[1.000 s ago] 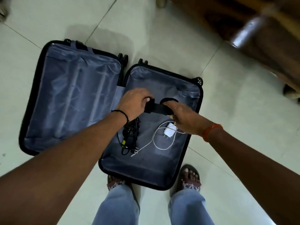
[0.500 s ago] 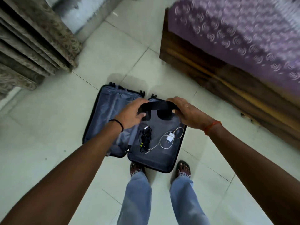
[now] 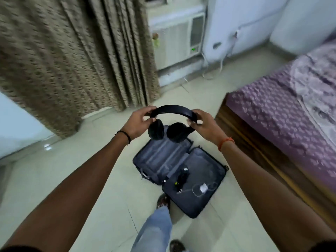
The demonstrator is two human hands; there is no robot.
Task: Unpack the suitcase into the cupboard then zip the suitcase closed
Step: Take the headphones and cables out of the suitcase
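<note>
Black over-ear headphones (image 3: 172, 120) hang in the air in front of me, well above the floor. My left hand (image 3: 139, 122) grips the left end of the headband and my right hand (image 3: 204, 124) grips the right end. Below them the dark suitcase (image 3: 156, 159) lies open flat on the tiled floor, its grey lining showing. In its right half lie a black coiled cable with a plug (image 3: 181, 179) and a white charger with its white cable (image 3: 203, 188). The left half holds nothing I can see. No cupboard is in view.
A bed with a purple patterned cover (image 3: 283, 113) and a wooden frame runs along the right. Brown patterned curtains (image 3: 72, 57) hang at the left and back. A white cooling unit (image 3: 178, 37) stands against the far wall. My feet (image 3: 163, 200) stand at the suitcase's near edge.
I have stood up and lifted the headphones out of the suitcase with both hands. The view has risen and swung toward the curtains and far wall; the suitcase now looks smaller below.
</note>
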